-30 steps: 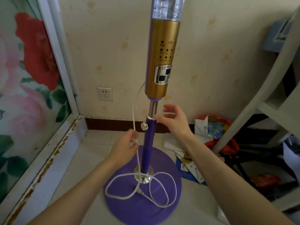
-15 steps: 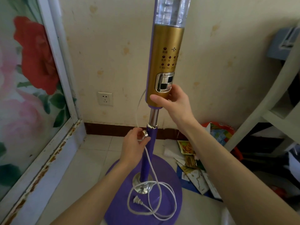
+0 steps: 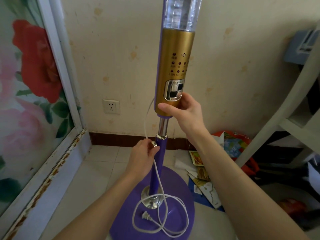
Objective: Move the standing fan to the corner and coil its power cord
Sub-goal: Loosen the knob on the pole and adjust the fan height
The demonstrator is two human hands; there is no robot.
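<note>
The standing fan (image 3: 174,66) has a gold control column, a purple pole and a round purple base (image 3: 178,212). It stands upright near the wall. My right hand (image 3: 183,111) grips the bottom of the gold column. My left hand (image 3: 144,156) is closed on the white power cord (image 3: 160,182) beside the chrome height knob (image 3: 153,144) on the pole. Below my hand the cord runs down and lies in loose loops around the pole on the base. Its plug (image 3: 146,217) rests on the base.
A wall socket (image 3: 111,106) is on the wall to the left of the fan. A flowered glass door with a rusty frame (image 3: 52,167) lines the left side. Paper packets and bags (image 3: 204,174) litter the floor at right, under a pale shelf frame (image 3: 270,129).
My right hand rose from the pole joint and took hold of the gold column. My left hand moved up with the cord to the knob. The cord loops gathered closer around the pole.
</note>
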